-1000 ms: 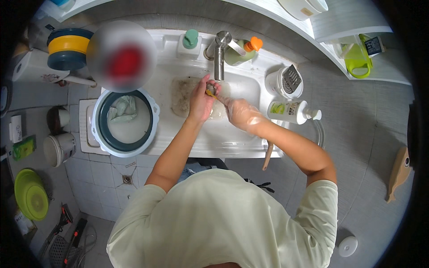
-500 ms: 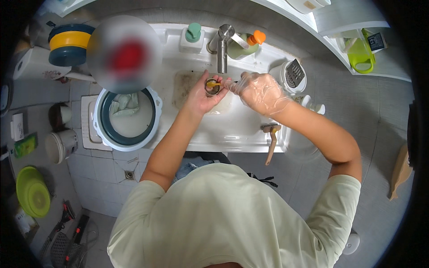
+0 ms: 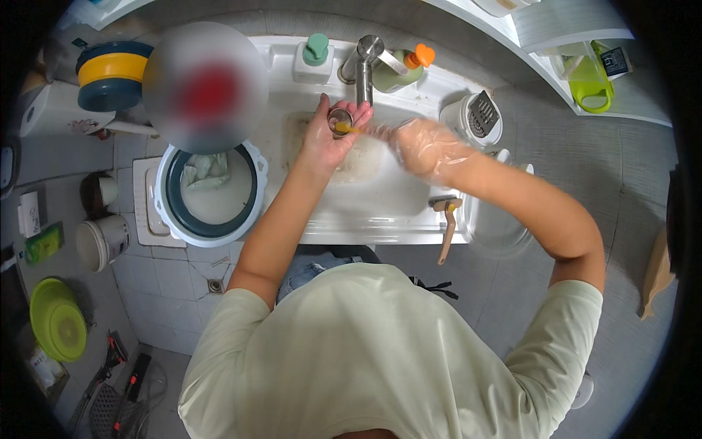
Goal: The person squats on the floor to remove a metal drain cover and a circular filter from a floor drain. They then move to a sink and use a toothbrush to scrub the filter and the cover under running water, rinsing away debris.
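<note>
Over the white sink (image 3: 365, 212), my left hand (image 3: 324, 148) is palm up with a small round metal cup (image 3: 333, 115) resting against its fingers. My right hand (image 3: 431, 150), in a clear plastic glove and smeared by motion, is closed around a thin tool with a yellow head (image 3: 343, 127). That head reaches into the cup; whether it is a brush or a spoon I cannot tell. Just beyond my left fingers stands the metal faucet (image 3: 365, 84).
A blue-rimmed basin (image 3: 259, 172) holding water and a pale cloth stands left of the sink. Pump bottles, one green-topped (image 3: 316, 51) and one orange-topped (image 3: 420, 56), flank the faucet. A wooden-handled brush (image 3: 448, 230) lies on the front right rim, below a white bucket (image 3: 455, 115).
My left hand and the cup have shifted slightly up and left, nearer the faucet. My gloved right hand has moved a little to the right, blurred now, with the tool still in the cup.
</note>
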Tool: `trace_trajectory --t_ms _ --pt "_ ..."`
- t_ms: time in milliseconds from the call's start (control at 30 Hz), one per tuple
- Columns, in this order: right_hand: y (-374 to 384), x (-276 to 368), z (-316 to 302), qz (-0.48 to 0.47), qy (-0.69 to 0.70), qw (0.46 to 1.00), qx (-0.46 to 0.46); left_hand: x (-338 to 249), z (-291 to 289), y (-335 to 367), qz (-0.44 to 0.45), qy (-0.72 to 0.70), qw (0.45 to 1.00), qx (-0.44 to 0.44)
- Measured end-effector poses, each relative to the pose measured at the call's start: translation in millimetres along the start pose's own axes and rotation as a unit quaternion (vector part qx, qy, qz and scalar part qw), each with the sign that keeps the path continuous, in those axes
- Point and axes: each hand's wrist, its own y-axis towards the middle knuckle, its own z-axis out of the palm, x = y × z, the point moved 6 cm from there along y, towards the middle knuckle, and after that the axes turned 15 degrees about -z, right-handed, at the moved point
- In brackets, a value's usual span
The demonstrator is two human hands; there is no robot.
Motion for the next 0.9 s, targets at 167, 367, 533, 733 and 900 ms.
trace_trajectory --t_ms 167,367,533,733,900 --pt "11.7 -0.6 42.8 0.159 0.720 0.673 -0.051 -21.2 -6.6 5.0 0.144 0.102 0.979 0.101" --pt "11.9 37.2 39.3 0.261 0.863 0.429 -0.058 -12.0 5.5 -16.2 0.248 0.181 0.952 0.006" --pt "10.5 9.6 17.2 -0.033 0.311 0.937 -0.156 -13.8 7.2 -2.6 0.069 0.023 0.996 0.059" --pt "-3.5 -0.6 -15.0 0.007 -0.180 0.977 -0.113 9.0 3.2 11.7 -0.172 -0.104 0.971 0.127" --pt "4.4 0.5 -1.2 0.061 0.001 0.998 -0.035 11.3 21.0 1.4 -0.047 -0.037 0.996 0.072"
